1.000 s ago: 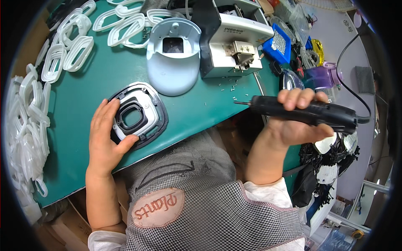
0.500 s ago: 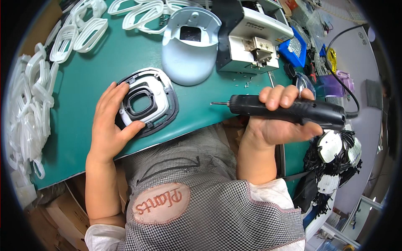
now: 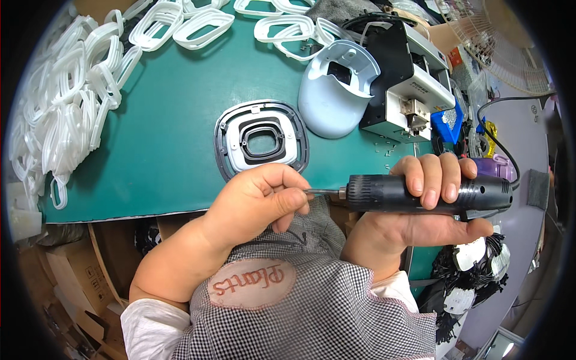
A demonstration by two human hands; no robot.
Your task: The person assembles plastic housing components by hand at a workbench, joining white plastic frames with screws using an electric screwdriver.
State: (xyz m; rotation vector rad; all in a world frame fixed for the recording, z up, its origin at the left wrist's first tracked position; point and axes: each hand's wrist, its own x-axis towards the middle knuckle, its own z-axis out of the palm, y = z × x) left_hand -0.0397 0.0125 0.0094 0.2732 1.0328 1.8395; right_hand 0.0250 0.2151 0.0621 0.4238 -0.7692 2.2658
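My right hand point(image 3: 414, 225) is wrapped round a black electric screwdriver point(image 3: 379, 193), held level with its bit pointing left. Thumb and fingers of my left hand point(image 3: 258, 201) pinch the tip of the thin metal screwdriver bit point(image 3: 324, 191); any screw between them is hidden. Just beyond my left hand, a dark rounded frame with a white inner plate point(image 3: 291, 144) lies flat on the green table mat, untouched. A light blue curved housing point(image 3: 332, 108) stands past it to the right.
White plastic rings point(image 3: 72, 114) are heaped along the left, with more rings point(image 3: 204, 29) at the back. A black-and-white machine point(image 3: 393, 99) stands at back right, small screws point(image 3: 387, 150) before it. Beyond are a blue tray point(image 3: 447, 123) and black cable bundles point(image 3: 444, 282).
My left hand has let go of the dark frame and come right to the screwdriver bit. The view has shifted, so the table things appear farther right.
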